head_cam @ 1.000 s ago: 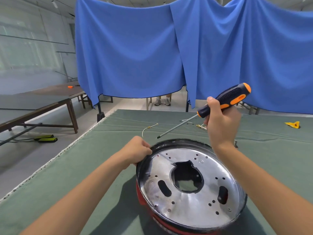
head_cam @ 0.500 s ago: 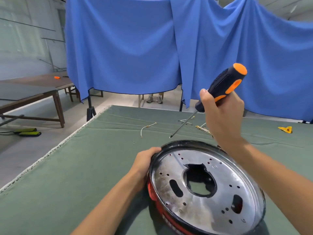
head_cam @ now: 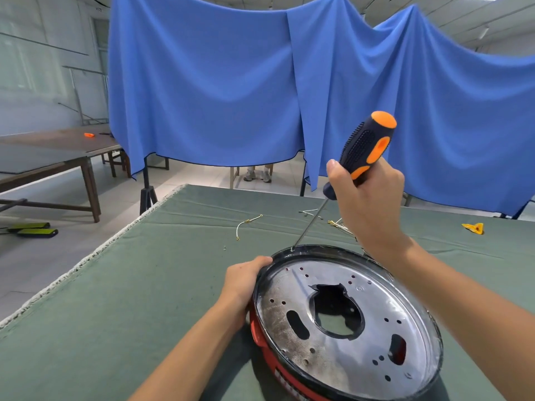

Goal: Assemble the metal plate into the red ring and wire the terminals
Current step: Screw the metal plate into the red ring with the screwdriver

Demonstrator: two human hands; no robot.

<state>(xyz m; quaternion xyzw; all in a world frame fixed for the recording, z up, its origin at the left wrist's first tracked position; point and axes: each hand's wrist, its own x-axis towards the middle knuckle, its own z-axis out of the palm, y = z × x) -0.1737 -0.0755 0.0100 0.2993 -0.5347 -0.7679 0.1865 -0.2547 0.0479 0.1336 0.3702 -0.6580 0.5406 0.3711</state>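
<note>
A shiny round metal plate (head_cam: pixel 344 340) with a large central cut-out and several small holes sits inside the red ring (head_cam: pixel 278 369) on the green-covered table. My left hand (head_cam: pixel 244 282) grips the ring's left rim. My right hand (head_cam: pixel 366 202) holds a black and orange screwdriver (head_cam: pixel 363 149) steeply tilted, its tip touching the far rim of the plate. A short white wire (head_cam: pixel 246 224) with gold terminals lies beyond the plate, and more wires (head_cam: pixel 335 222) lie behind my right wrist, partly hidden.
The green cloth table (head_cam: pixel 115 299) has its left edge running diagonally. A yellow object (head_cam: pixel 473 228) lies at the far right. Blue curtains (head_cam: pixel 217 96) hang behind. A brown wooden table (head_cam: pixel 55 151) stands to the left, and a person's shoes (head_cam: pixel 257 175) show under the curtain.
My right hand has swung the screwdriver from nearly level to steeply upright and brought its tip down onto the plate's far rim. My left hand stays on the ring's left rim.
</note>
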